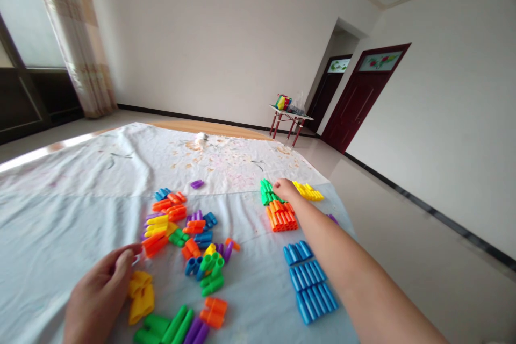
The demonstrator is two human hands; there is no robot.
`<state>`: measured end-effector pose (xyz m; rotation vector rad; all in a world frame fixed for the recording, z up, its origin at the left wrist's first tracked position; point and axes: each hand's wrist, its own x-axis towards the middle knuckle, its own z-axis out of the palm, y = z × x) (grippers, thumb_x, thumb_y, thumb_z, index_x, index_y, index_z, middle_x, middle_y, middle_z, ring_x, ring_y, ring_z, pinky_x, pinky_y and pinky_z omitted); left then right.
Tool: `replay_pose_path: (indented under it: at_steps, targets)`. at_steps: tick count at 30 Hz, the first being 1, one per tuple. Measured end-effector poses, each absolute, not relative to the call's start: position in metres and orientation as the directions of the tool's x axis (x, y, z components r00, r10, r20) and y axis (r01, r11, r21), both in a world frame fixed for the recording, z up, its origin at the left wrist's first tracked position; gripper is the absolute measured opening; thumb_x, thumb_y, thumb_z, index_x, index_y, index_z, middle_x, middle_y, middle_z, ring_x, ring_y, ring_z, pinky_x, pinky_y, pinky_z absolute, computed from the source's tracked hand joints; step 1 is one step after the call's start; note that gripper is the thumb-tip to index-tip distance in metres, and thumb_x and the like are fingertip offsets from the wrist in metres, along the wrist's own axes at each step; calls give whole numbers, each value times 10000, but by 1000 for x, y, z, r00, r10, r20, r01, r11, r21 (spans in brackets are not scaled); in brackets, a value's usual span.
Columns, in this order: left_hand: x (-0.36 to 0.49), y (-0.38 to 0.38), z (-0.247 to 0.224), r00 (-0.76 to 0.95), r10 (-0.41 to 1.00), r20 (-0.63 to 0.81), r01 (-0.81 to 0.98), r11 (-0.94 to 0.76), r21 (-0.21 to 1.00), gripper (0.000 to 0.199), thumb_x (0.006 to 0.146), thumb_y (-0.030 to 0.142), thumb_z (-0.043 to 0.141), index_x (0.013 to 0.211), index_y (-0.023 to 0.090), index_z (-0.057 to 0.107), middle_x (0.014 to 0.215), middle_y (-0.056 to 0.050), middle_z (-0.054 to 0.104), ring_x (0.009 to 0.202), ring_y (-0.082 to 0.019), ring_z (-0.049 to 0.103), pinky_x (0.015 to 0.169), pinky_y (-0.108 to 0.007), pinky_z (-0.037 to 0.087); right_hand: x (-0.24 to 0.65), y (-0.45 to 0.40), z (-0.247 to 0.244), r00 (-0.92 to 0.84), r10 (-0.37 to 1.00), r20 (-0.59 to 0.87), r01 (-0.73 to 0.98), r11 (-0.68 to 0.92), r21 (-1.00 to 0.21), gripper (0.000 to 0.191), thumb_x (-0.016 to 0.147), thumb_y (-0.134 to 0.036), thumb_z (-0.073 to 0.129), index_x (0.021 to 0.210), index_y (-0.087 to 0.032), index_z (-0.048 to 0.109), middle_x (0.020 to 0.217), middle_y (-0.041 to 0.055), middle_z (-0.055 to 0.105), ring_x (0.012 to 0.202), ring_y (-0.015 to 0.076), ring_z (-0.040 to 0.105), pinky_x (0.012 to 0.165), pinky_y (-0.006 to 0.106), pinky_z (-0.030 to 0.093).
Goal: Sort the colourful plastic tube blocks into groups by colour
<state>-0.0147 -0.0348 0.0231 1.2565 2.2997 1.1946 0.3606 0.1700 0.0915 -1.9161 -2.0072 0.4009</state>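
While the left part of the worktop [250,290] is strewn with mixed pieces [191,248], the right part carries neat groups, each of one colour. Judging by this layout, the arranging is well under way but unfinished.

Blue looks furthest along: three blue rows [313,278] lie one behind another, near the person's right forearm. Beyond them sits a stacked orange group [281,218], with a green group [266,192] just behind it. A yellow group [308,191] lies past the right wrist, and a bit of purple [332,219] shows beyond the forearm, too hidden to judge.

The right hand [285,189] is at the green group, its fingers curled together; whether they are clamped on a piece cannot be told. The left hand [100,290] is beside a loose orange piece [155,245], thumb and forefinger close together, but their grip on it is unclear.

Much appears left to place: orange, yellow, blue, green and purple lie jumbled in front of the person and toward the left, while one purple piece [197,184] lies apart, farther back.
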Motion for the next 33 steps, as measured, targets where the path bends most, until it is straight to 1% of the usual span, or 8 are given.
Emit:
replay_pose_path:
  at_steps: [3,10,16,22,25,27,30,33]
  targets:
    - [-7,-40,36,-598,801,-9,439,337,833,379,753,447,422,950,210,642,702,16,669,598,-165,591,497,-219,431,338,151,103,-137,982,129,847,184,-499,180,779,-205,509,828,-158,676,837,46,693,781,152,619,671,215,433]
    - [-3,-40,37,-609,793,11,403,297,866,373,745,449,425,947,217,635,775,-14,662,660,-173,587,566,-250,428,269,60,101,-467,863,192,563,458,-688,193,788,-276,559,927,-186,658,838,13,686,756,126,609,678,211,451]
    - [-2,-39,38,-610,791,42,426,283,859,373,732,451,413,915,224,645,796,-22,665,659,-178,589,548,-260,428,252,-1,87,-516,846,136,457,406,-791,313,723,-381,650,962,-180,654,854,17,660,720,122,574,642,218,447]
    - [-2,-40,37,-613,789,47,428,281,859,363,743,448,411,915,231,647,776,-12,660,627,-167,581,524,-255,421,257,-12,78,-501,843,195,408,429,-806,224,716,-187,602,933,-180,657,824,6,652,696,111,553,636,213,435]
    - [2,-42,36,-567,812,140,473,181,862,366,757,460,420,921,219,643,823,-21,665,657,-165,584,556,-254,437,257,-12,72,-434,877,209,356,380,-854,229,728,-200,591,949,-175,646,808,10,652,683,111,554,622,214,436]
    - [7,-44,38,-459,843,280,552,24,833,375,772,483,430,927,213,639,904,-35,663,741,-174,591,638,-266,457,256,-13,67,-385,901,199,312,330,-891,218,732,-215,594,939,-165,643,773,9,647,654,108,549,604,215,433]
    - [18,-48,46,-211,850,482,689,-220,691,374,780,500,470,974,228,638,1007,-51,645,940,-208,566,830,-327,433,252,-13,59,-337,923,185,234,272,-933,204,734,-231,602,918,-150,637,746,13,643,640,112,554,602,223,439]
    - [27,-49,50,-28,832,554,783,-326,530,375,747,511,546,1017,270,640,1026,-43,646,1013,-229,537,899,-377,386,248,-15,54,-324,931,166,154,226,-962,212,742,-249,603,923,-143,630,762,27,653,655,125,580,621,239,459]
